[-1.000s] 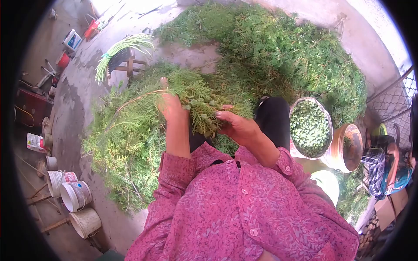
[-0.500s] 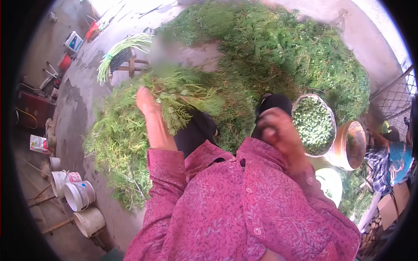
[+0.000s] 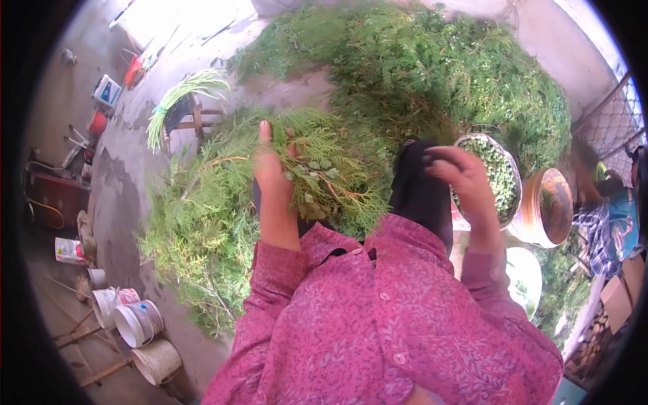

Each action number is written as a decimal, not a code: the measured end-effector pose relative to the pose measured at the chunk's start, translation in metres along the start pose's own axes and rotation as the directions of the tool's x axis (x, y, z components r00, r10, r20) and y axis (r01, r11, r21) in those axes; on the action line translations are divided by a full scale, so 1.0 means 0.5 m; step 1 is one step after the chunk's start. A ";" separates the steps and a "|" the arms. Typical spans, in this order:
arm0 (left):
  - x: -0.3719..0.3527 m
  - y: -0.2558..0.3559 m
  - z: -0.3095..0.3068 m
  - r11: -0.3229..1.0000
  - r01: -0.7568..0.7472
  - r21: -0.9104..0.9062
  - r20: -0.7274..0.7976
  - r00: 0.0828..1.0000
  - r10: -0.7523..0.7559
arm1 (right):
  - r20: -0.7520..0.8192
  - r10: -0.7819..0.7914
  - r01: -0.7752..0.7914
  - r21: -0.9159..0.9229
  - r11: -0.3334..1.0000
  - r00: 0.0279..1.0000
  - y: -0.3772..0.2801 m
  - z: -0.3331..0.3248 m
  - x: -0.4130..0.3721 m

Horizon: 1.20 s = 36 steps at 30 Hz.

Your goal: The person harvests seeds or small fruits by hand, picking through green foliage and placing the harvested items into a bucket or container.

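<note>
My left hand (image 3: 271,165) is closed on a leafy evergreen branch (image 3: 327,172) with flat scaly sprays and small pale green cones, held over my lap. Its thumb points up, and leaves hide part of the fingers. Over my right knee, at the near left rim of a round bucket (image 3: 518,177) of small green cones (image 3: 496,169), is my right hand (image 3: 462,175). Its fingers are curled, and whatever they may hold is hidden. More cut branches (image 3: 196,229) lie heaped on my left.
A large green heap (image 3: 459,74) spreads ahead. Right of the cone bucket stands another bucket (image 3: 555,206), with a pale round container (image 3: 524,280) nearer me. Several white buckets (image 3: 138,322) line the left side. A stool (image 3: 197,121) carries long green stalks (image 3: 177,98).
My left hand has moved right, bringing the branch across my lap. My right hand has moved up and right from my knee to the cone bucket's rim.
</note>
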State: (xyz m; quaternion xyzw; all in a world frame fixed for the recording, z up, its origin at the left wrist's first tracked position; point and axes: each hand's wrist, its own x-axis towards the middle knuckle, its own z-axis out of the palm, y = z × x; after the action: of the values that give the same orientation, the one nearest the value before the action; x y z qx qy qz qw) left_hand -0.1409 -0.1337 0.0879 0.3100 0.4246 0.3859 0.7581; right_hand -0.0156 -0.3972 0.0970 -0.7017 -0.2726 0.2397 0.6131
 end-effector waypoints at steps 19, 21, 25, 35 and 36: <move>-0.069 0.007 0.005 0.999 -0.012 -0.050 0.206 0.978 0.022 | 0.189 -0.012 0.031 -0.098 0.995 0.982 -0.013 0.229 0.055; -0.093 0.017 0.023 0.996 0.000 -0.093 0.193 0.981 0.018 | 0.197 0.029 -0.020 -0.049 0.999 0.980 -0.011 0.234 0.062; -0.117 0.037 0.037 0.996 0.058 -0.067 0.209 0.977 -0.042 | 0.216 0.067 -0.103 0.160 0.982 0.974 0.000 0.252 0.064; -0.108 0.019 0.031 0.999 0.013 -0.049 0.343 0.939 0.004 | 0.274 0.084 -0.184 0.364 0.913 0.958 -0.008 0.265 0.056; -0.107 0.019 0.033 0.999 0.014 -0.048 0.344 0.939 0.004 | 0.288 0.119 -0.220 0.351 0.910 0.950 -0.009 0.268 0.052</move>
State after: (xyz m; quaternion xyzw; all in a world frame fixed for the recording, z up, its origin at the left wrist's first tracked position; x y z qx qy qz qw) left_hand -0.1475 -0.1767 0.1246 0.3527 0.2766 0.3343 0.8290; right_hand -0.0864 -0.2814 0.0834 -0.5535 -0.2366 0.4304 0.6726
